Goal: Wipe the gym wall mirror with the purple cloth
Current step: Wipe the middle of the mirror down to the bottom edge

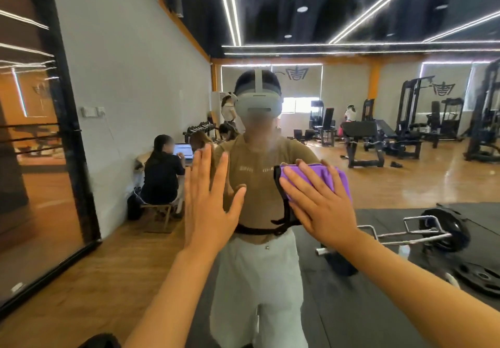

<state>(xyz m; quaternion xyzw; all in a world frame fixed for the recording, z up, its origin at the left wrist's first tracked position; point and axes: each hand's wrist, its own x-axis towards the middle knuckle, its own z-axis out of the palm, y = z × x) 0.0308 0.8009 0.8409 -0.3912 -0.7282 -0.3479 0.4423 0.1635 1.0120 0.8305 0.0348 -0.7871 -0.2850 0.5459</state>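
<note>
A: Start nearest. What are the hands doing?

B: Both are raised to the wall mirror [378,185]. The right hand [320,201] lies flat, fingers straight and spread, pressing the purple cloth [319,175] against the glass. It is not curled round the cloth, only pushing it. The left hand [211,198] is also flat and spread, holding nothing, palm toward the glass just left of the cloth; its reflection meets it, so it looks to be touching, though I cannot be certain.

A: So where does the cloth sit?

B: On the mirror at chest height, folded into a pad, over the reflected chest of the person wearing the headset. Its upper and right edges show past the fingers.

A: Which step is this?

B: Wiping is under way, I judge: cloth in contact, palm loading it. How much glass is already done cannot be told; no streaks or clean patches show.

A: And the next move?

B: A steady sweep across the glass with even palm pressure so the pad does not slip from under the fingers. The left hand probably braces.

A: Farther off?

B: Left of the cloth, the reflection shows a black-framed panel [67,131] and seated people at a laptop [184,150]. Right of it, a barbell [422,232] lies on dark matting, with weight machines [416,115] beyond.
</note>
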